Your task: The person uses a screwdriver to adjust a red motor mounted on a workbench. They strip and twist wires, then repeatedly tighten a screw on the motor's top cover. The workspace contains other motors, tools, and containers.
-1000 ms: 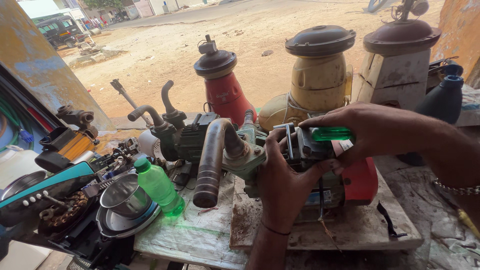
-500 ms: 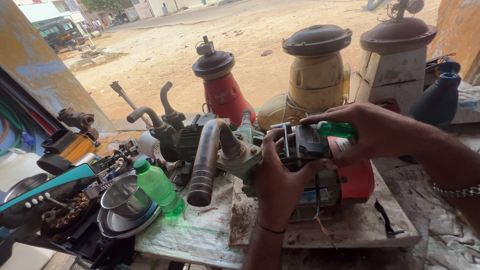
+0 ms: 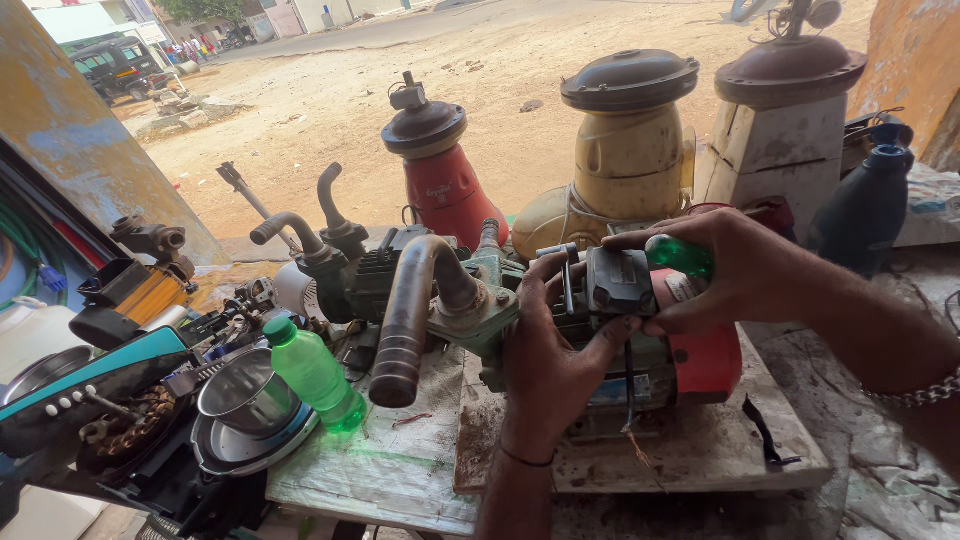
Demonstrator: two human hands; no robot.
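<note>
Pump [image 3: 600, 330] sits on a dirty wooden board [image 3: 700, 450] on the bench, its rusty curved pipe [image 3: 410, 320] pointing toward the green plastic bottle [image 3: 315, 375]. My left hand [image 3: 550, 360] is cupped against the body, fingers spread over the black terminal box [image 3: 618, 282]. My right hand [image 3: 730, 270] is closed around a green-handled screwdriver [image 3: 680, 255], tip hidden at the box. Judgement: cast metal and motor, so heavy and rigid; greasy, dusty skin likely slippery. Best hold is low on the body or at the pipe elbow, not the small box or thin wires. Looks: grey-green casting, red end cover [image 3: 705, 360], worn paint, rust on the pipe. Steel bowls [image 3: 245, 400] lie left of the bottle.
</note>
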